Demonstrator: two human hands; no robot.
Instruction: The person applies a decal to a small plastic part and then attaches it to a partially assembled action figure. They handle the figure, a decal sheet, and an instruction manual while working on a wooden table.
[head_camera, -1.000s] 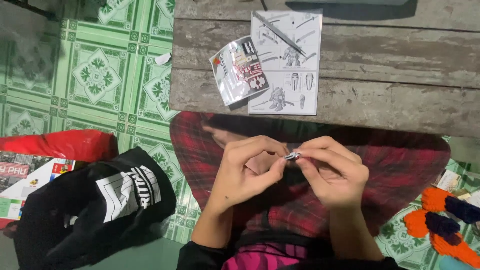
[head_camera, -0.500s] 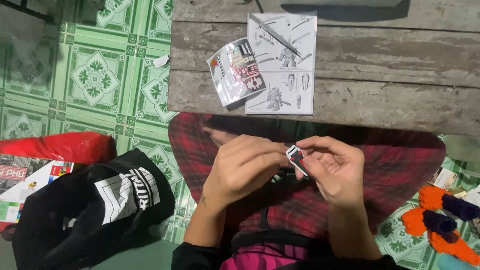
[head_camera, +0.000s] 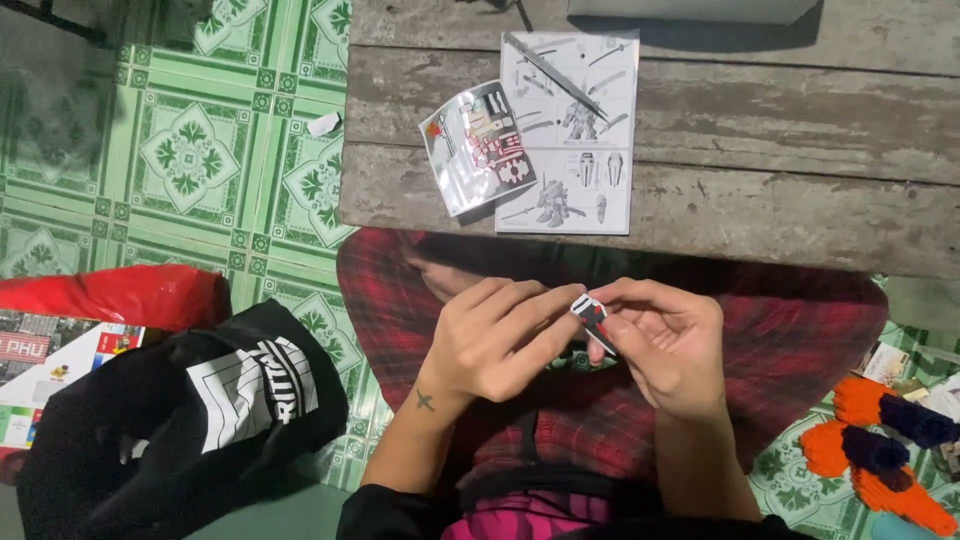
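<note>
Seen from above, seated at a weathered wooden worktop (head_camera: 800, 200), lap covered in red plaid cloth (head_camera: 800, 330). Both hands held together over the lap, just below the worktop's near edge. Right hand (head_camera: 665, 345) pinching a small model part (head_camera: 590, 312) (white, with red and black patches) between thumb and fingertips. Left hand (head_camera: 495, 340) curled, fingertips touching the same part from the other side. On the worktop, well apart from the hands: a printed instruction sheet (head_camera: 570, 120) with line drawings of a figure, and a glossy sticker sheet (head_camera: 478, 145) overlapping its left edge. On the green patterned floor tiles (head_camera: 200, 150), a black bag (head_camera: 170, 420) at left, orange and purple plastic pieces (head_camera: 880, 445) at right.
</note>
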